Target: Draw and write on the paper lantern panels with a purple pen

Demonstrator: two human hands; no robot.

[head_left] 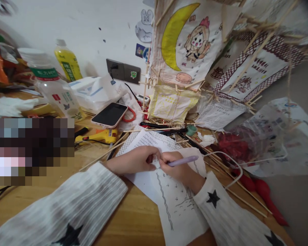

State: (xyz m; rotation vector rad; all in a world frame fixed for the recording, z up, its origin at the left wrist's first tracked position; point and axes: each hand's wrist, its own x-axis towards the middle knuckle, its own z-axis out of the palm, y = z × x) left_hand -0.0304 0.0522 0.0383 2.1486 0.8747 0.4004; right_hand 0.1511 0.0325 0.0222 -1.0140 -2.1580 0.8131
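My right hand [177, 165] is closed around a lavender pen [186, 160], its tip end low over a white sheet of paper [169, 201] with ink drawings and wavy border lines. Against it, my left hand [141, 159] rests on the paper with fingers curled inward; whatever they may pinch is hidden. Beneath the upper part of the sheet lies paper with a crosshatched border [129, 138]. Small handwritten lines show just above my hands.
A yellow glue gun [102, 136], a phone [110, 114] and a clear bottle [53, 89] stand or lie at left. Stick-framed paper lanterns [177, 102] rise behind. Thin wooden sticks [246, 201], a white cable [240, 167] and red material in plastic [236, 145] lie at right.
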